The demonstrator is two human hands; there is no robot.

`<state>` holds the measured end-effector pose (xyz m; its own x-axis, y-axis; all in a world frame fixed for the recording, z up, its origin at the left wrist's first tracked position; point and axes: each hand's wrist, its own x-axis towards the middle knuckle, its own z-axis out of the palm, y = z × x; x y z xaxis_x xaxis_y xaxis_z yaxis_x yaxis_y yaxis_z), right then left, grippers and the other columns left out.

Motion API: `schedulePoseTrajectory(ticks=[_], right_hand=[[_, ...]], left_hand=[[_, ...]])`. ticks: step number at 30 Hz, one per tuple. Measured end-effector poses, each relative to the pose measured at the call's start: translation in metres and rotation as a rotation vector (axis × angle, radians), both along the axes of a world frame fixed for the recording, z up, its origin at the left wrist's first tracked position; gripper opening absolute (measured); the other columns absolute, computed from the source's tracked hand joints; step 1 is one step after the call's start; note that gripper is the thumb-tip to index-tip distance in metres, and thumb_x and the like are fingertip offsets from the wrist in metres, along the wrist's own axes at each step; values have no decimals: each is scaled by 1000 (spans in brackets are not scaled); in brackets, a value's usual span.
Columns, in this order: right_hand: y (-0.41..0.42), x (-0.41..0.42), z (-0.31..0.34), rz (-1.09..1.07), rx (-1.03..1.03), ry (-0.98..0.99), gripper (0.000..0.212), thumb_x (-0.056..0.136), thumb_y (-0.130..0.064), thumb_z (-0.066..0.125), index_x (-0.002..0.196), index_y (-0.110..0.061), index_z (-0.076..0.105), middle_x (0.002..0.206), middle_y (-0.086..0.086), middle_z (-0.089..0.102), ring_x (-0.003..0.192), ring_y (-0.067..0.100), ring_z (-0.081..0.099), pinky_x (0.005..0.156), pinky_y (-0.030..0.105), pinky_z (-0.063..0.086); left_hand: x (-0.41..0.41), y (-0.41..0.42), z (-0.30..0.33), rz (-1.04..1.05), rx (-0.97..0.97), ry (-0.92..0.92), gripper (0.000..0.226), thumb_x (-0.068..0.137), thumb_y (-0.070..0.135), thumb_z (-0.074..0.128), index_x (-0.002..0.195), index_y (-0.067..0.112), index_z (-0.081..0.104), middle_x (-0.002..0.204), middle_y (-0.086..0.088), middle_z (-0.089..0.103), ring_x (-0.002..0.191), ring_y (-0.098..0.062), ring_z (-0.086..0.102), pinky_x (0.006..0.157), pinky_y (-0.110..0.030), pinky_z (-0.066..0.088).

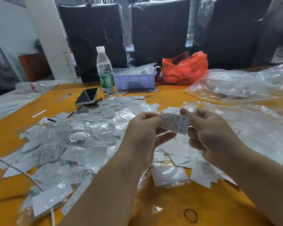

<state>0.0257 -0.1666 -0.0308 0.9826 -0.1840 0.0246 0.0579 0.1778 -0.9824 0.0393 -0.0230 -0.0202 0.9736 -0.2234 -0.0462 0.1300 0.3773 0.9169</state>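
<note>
- Both hands are gripping: the left hand (144,132) and the right hand (209,136) are each pinching one short end of a single white label (175,124). Thumbs are pressing over curled fingers, and neither hand is holding anything else.
- The label is hanging in the air between them, above the middle of the desk (194,201) and clear of the loose sheets lying beneath.
- Its long axis is running from hand to hand, roughly along the desk's near edge, and is dipping slightly toward the right hand. The printed face is looking up at the camera, the "S" end is sitting by the right thumb, and the left end is curling over.
- Pulling the hands apart too firmly is risking a tear or a crease across the print, since the thin paper is spanning the gap unsupported.
- Loosening either pinch is likely sending it down into the pile of labels (88,136) spreading toward the left edge. XS and XL pieces are lying mixed there among slippery clear sleeves, so this S could get lost among them.
- Toward the far edge, a water bottle (105,70) is standing just beside a phone (87,96); a wide reach across the pile is risking toppling the bottle onto the phone.
</note>
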Motion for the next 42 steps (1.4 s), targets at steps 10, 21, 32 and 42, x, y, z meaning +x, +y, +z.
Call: schedulePoseTrajectory(ticks=[10, 21, 32, 42], right_hand=[[-3, -4, 6, -90, -29, -42, 35, 83, -35, 66, 88, -3, 55, 40, -5, 41, 37, 9, 19, 33, 21, 22], [-1, -5, 4, -70, -38, -92, 40, 77, -35, 69, 91, 0, 55, 40, -6, 36, 37, 9, 18, 34, 21, 23], [2, -3, -1, -45, -10, -62, 23, 79, -30, 71, 76, -9, 60, 55, 5, 46, 34, 5, 24, 32, 19, 23], [0, -2, -4, -51, -21, -32, 14, 86, -25, 67, 88, -11, 66, 53, 0, 43, 35, 3, 27, 32, 16, 27]], left_hand=[[2, 3, -3, 182, 149, -73, 21, 85, -9, 57, 72, 6, 49, 73, -12, 66, 62, -18, 71, 60, -28, 58], [2, 3, -2, 295, 104, -79, 18, 82, -11, 59, 76, 5, 52, 74, -10, 59, 56, -14, 67, 66, -34, 61], [1, -2, -3, 235, -33, -17, 24, 85, -10, 62, 80, 8, 47, 97, -26, 66, 88, -33, 71, 67, -29, 60], [-1, -3, -4, 27, -139, 158, 33, 80, -14, 66, 107, 0, 54, 86, -20, 69, 70, -26, 72, 62, -30, 61]])
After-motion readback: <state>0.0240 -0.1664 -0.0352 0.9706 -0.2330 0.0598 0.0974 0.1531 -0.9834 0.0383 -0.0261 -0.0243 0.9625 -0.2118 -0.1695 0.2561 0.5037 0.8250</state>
